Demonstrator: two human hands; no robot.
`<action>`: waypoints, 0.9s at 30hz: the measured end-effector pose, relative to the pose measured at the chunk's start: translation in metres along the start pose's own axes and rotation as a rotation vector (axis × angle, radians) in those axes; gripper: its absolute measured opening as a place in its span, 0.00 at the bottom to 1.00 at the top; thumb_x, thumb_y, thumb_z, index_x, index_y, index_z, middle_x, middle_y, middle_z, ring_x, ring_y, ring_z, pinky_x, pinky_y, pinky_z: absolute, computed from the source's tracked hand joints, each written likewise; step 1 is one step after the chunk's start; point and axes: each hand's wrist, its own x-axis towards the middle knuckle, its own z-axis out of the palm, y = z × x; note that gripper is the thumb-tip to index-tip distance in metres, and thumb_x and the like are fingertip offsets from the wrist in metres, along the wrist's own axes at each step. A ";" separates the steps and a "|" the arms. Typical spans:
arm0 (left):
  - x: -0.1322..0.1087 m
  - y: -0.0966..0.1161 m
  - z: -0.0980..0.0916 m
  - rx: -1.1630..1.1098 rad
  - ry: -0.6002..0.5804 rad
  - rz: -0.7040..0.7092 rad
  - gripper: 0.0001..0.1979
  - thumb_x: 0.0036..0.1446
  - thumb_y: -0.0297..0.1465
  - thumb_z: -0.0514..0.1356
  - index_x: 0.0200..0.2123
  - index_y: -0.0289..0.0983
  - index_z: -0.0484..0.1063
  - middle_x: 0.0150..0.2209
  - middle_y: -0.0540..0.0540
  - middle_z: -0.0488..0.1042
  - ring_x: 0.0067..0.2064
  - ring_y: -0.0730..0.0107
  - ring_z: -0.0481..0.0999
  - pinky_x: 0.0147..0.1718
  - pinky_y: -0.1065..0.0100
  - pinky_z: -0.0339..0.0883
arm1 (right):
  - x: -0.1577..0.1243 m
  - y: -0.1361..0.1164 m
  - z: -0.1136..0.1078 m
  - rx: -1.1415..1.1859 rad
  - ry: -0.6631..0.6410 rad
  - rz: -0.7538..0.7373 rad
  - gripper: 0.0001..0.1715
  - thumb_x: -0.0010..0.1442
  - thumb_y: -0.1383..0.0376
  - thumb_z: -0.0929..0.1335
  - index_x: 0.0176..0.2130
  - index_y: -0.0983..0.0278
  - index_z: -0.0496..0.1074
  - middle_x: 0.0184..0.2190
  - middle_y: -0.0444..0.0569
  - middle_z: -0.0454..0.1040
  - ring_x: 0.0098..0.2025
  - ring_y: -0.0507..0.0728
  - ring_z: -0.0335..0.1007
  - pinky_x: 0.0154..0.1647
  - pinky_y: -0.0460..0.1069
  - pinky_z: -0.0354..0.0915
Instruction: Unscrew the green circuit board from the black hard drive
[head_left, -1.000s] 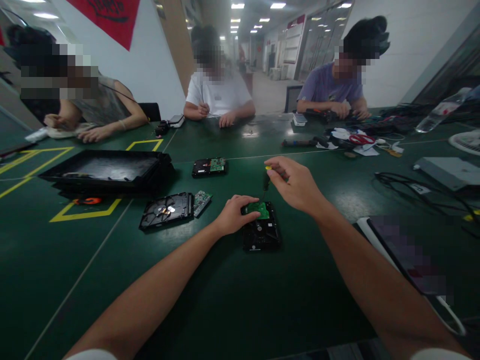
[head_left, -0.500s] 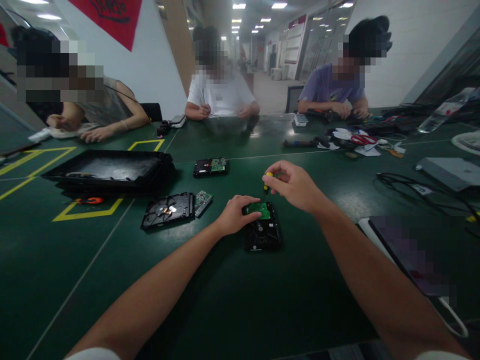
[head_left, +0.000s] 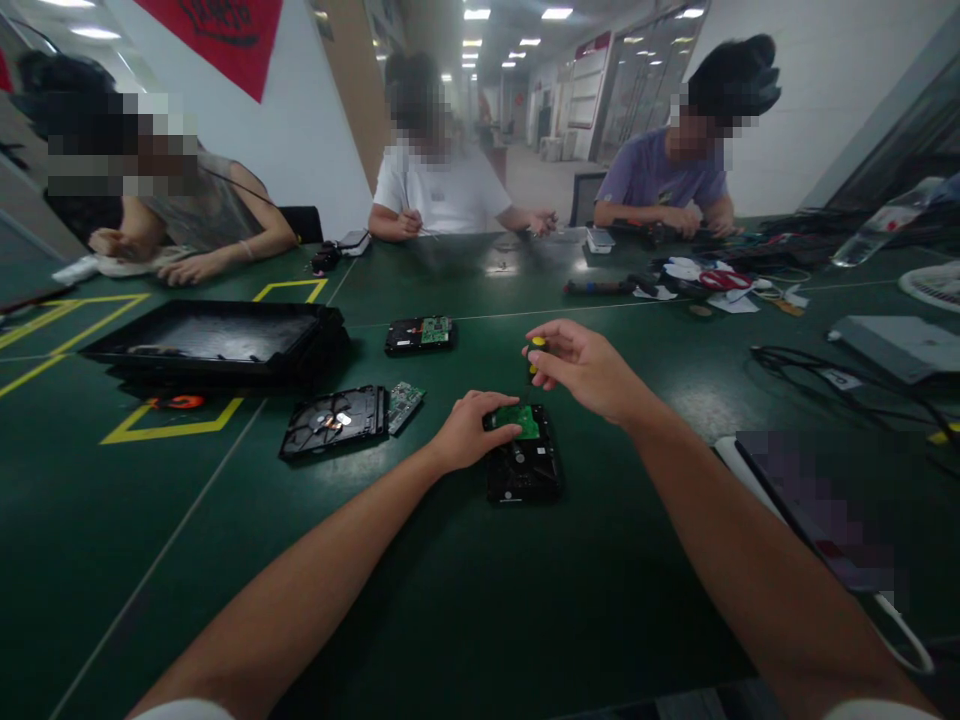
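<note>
Left hand (head_left: 474, 430) and right hand (head_left: 581, 365) are held over the green table (head_left: 375, 600), where a black hard drive (head_left: 523, 472) is laid. Its green circuit board (head_left: 530, 422) is touched by the left's parted thumb and fingers; above, a yellow-and-black screwdriver (head_left: 538, 344) is gripped in the right's closed fingertips.

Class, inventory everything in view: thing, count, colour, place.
Table: 1, green, throughout
Near drive: 1, black and green, centre
Far drive: 1, black and green, left of centre
Casing: 1, black, left
Loose board: 1, grey-green, beside casing
Tray-like stack: 1, black, left
Screwdriver: 1, yellow-black, above near drive
Cables: uncounted, black, right
Box: 1, grey, right
Blurred slab: 1, dark, near right
Bottle: 1, clear, far right
Smaller clutter: uncounted, mixed, far right
People: 3, grey, white and purple tops, opposite
Banner: 1, red, upper left
Left hand: 1, bare, on near drive
Right hand: 1, bare, holding screwdriver
</note>
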 end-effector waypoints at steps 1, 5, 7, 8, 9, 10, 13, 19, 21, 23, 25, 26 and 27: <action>0.000 0.000 0.000 0.001 0.000 0.002 0.24 0.63 0.43 0.67 0.61 0.46 0.76 0.58 0.45 0.80 0.60 0.50 0.75 0.61 0.47 0.66 | 0.000 0.000 0.000 -0.001 -0.009 -0.003 0.15 0.64 0.60 0.73 0.50 0.59 0.73 0.43 0.48 0.81 0.33 0.54 0.78 0.33 0.51 0.76; 0.000 -0.002 0.000 0.001 -0.004 0.002 0.24 0.63 0.42 0.68 0.61 0.46 0.76 0.58 0.45 0.80 0.59 0.50 0.75 0.61 0.48 0.66 | -0.001 -0.001 0.000 -0.007 -0.029 -0.013 0.14 0.65 0.60 0.72 0.50 0.59 0.74 0.43 0.47 0.81 0.33 0.53 0.78 0.34 0.51 0.76; 0.000 -0.002 0.000 0.000 -0.009 0.001 0.24 0.63 0.42 0.68 0.61 0.46 0.76 0.58 0.45 0.80 0.60 0.50 0.75 0.61 0.48 0.66 | -0.001 -0.003 0.000 -0.008 -0.032 -0.007 0.13 0.66 0.59 0.71 0.50 0.59 0.75 0.41 0.47 0.81 0.32 0.53 0.78 0.34 0.51 0.76; 0.000 -0.002 0.000 0.001 -0.010 0.002 0.24 0.63 0.43 0.68 0.61 0.46 0.75 0.58 0.45 0.80 0.60 0.50 0.75 0.61 0.48 0.66 | -0.001 -0.004 0.000 -0.010 -0.033 -0.003 0.12 0.66 0.59 0.71 0.49 0.59 0.75 0.40 0.47 0.80 0.32 0.54 0.78 0.34 0.51 0.76; 0.000 -0.002 0.000 0.001 -0.008 0.003 0.24 0.63 0.43 0.68 0.61 0.46 0.75 0.58 0.45 0.80 0.60 0.50 0.75 0.62 0.48 0.65 | -0.001 -0.005 0.000 -0.012 -0.033 0.002 0.12 0.67 0.59 0.70 0.49 0.60 0.75 0.39 0.47 0.80 0.32 0.54 0.78 0.34 0.51 0.76; 0.000 -0.002 0.000 0.002 -0.008 0.003 0.24 0.63 0.43 0.68 0.61 0.46 0.75 0.58 0.45 0.80 0.60 0.50 0.75 0.62 0.48 0.65 | -0.001 -0.005 0.000 -0.012 -0.035 0.006 0.12 0.67 0.59 0.70 0.49 0.60 0.75 0.39 0.47 0.80 0.32 0.54 0.78 0.34 0.51 0.76; 0.000 -0.002 0.000 0.001 -0.003 0.003 0.24 0.63 0.42 0.68 0.61 0.46 0.76 0.58 0.45 0.80 0.60 0.51 0.75 0.61 0.49 0.65 | -0.001 -0.004 -0.001 0.001 -0.040 0.009 0.13 0.65 0.60 0.71 0.49 0.60 0.75 0.41 0.48 0.80 0.33 0.55 0.79 0.35 0.52 0.77; 0.000 -0.003 0.001 0.002 -0.006 0.002 0.24 0.63 0.42 0.68 0.61 0.46 0.75 0.59 0.45 0.80 0.60 0.51 0.74 0.62 0.48 0.65 | 0.000 -0.002 0.000 0.016 -0.035 0.010 0.12 0.65 0.61 0.72 0.48 0.60 0.75 0.42 0.49 0.81 0.32 0.54 0.78 0.34 0.51 0.76; 0.000 -0.003 0.002 0.000 -0.006 0.002 0.24 0.63 0.42 0.68 0.61 0.46 0.75 0.59 0.45 0.80 0.60 0.51 0.74 0.62 0.48 0.64 | 0.000 -0.002 0.000 0.021 -0.027 0.013 0.11 0.65 0.61 0.72 0.47 0.60 0.75 0.41 0.48 0.80 0.32 0.53 0.78 0.33 0.50 0.75; 0.000 -0.003 0.002 -0.002 -0.001 0.006 0.24 0.63 0.42 0.68 0.61 0.46 0.75 0.59 0.45 0.79 0.60 0.51 0.74 0.62 0.49 0.64 | 0.000 -0.002 0.000 0.026 -0.022 0.019 0.10 0.65 0.61 0.72 0.47 0.60 0.75 0.40 0.48 0.80 0.31 0.53 0.78 0.33 0.49 0.75; -0.001 -0.002 0.002 -0.003 0.001 0.011 0.24 0.64 0.42 0.67 0.61 0.45 0.75 0.59 0.45 0.80 0.59 0.51 0.75 0.62 0.49 0.64 | 0.000 -0.003 0.000 0.029 -0.017 0.025 0.11 0.65 0.60 0.72 0.47 0.60 0.74 0.39 0.47 0.80 0.31 0.53 0.78 0.33 0.49 0.75; -0.001 -0.002 0.002 -0.003 -0.003 0.015 0.23 0.64 0.42 0.67 0.61 0.45 0.76 0.58 0.45 0.80 0.59 0.51 0.75 0.61 0.49 0.65 | 0.000 -0.004 0.000 0.033 -0.015 0.028 0.11 0.65 0.60 0.72 0.47 0.60 0.74 0.39 0.47 0.80 0.31 0.53 0.78 0.33 0.49 0.75; -0.001 -0.002 0.002 -0.003 0.000 0.014 0.24 0.63 0.42 0.68 0.61 0.45 0.75 0.58 0.45 0.80 0.59 0.51 0.75 0.61 0.49 0.65 | 0.000 -0.004 0.000 0.040 -0.012 0.033 0.11 0.66 0.59 0.72 0.47 0.60 0.74 0.38 0.47 0.80 0.31 0.53 0.78 0.33 0.49 0.75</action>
